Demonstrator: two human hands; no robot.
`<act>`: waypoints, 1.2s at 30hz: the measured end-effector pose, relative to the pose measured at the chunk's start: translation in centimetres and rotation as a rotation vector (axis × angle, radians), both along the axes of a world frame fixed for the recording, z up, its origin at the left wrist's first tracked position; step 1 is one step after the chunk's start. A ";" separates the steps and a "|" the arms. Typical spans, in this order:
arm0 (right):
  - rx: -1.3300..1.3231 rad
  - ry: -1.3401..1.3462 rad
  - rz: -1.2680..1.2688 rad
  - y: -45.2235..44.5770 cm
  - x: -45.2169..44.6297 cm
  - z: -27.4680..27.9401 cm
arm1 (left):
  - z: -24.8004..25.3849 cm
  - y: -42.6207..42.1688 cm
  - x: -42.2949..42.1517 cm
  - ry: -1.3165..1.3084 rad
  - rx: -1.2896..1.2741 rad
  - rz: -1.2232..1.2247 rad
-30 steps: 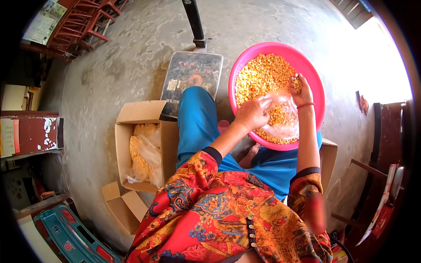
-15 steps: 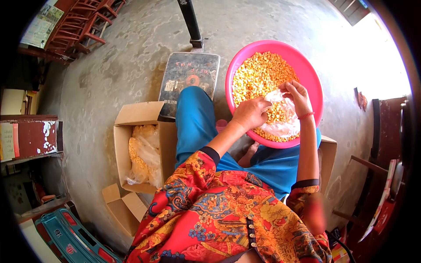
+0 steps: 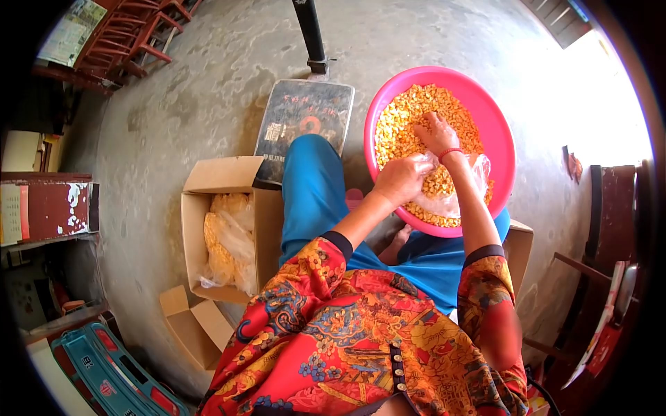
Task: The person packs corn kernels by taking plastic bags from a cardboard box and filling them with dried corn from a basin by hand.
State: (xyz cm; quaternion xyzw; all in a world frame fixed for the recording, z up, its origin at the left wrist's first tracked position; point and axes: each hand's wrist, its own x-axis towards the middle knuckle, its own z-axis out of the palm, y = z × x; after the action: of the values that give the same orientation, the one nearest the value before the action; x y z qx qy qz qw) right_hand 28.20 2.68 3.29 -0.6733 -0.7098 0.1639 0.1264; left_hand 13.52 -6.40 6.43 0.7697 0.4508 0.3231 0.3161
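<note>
A pink basin (image 3: 504, 135) stands tilted by my knees, holding a heap of yellow-orange pieces that look like corn kernels (image 3: 400, 128). My left hand (image 3: 404, 180) is closed, pinching the rim of a clear plastic bag (image 3: 442, 205) inside the basin. Some kernels show in or through the bag; how full it is, I cannot tell. Wearing a red bracelet, my right hand (image 3: 438, 135) reaches over the bag to the heap. Its fingers are apart and touch the kernels; the fingertips are partly hidden.
A platform scale (image 3: 305, 114) with a black post lies ahead. To the left, a cardboard box (image 3: 267, 229) holds filled plastic bags (image 3: 229, 243). Another open carton (image 3: 198, 329) sits nearer me. A teal case (image 3: 114, 374) is at lower left, red chairs (image 3: 139, 41) farther back.
My right hand has let go of the bag's rim and moved forward and left onto the kernels. My left hand still grips the bag in nearly the same place.
</note>
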 end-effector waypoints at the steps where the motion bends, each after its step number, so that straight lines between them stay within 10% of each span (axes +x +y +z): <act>1: -0.002 -0.001 0.001 0.1 0.0 -0.5 | 0.1 0.0 0.0 0.004 0.007 -0.012; 5: -0.017 0.049 0.103 0.9 0.2 -2.8 | 0.7 -0.1 -0.1 -0.018 0.012 -0.029; 9: -0.117 0.773 -0.144 1.6 2.2 -4.2 | 0.7 0.0 -0.1 0.095 -0.056 -0.021; 11: -0.581 1.582 -0.444 1.2 3.2 -1.8 | -0.1 0.1 0.1 0.039 -0.043 0.026; 19: -0.477 1.848 -0.216 -0.6 4.7 1.9 | 0.4 0.2 0.1 0.077 -0.081 0.077; 36: -0.210 0.748 0.073 -6.7 3.1 7.3 | 1.4 -0.5 -0.6 -0.036 0.036 0.070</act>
State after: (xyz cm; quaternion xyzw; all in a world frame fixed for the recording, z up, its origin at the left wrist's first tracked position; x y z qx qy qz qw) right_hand 31.32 -4.01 10.57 -0.5505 -0.6178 0.4741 0.3010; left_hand 12.97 -6.90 7.84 0.7531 0.4657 0.3560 0.2987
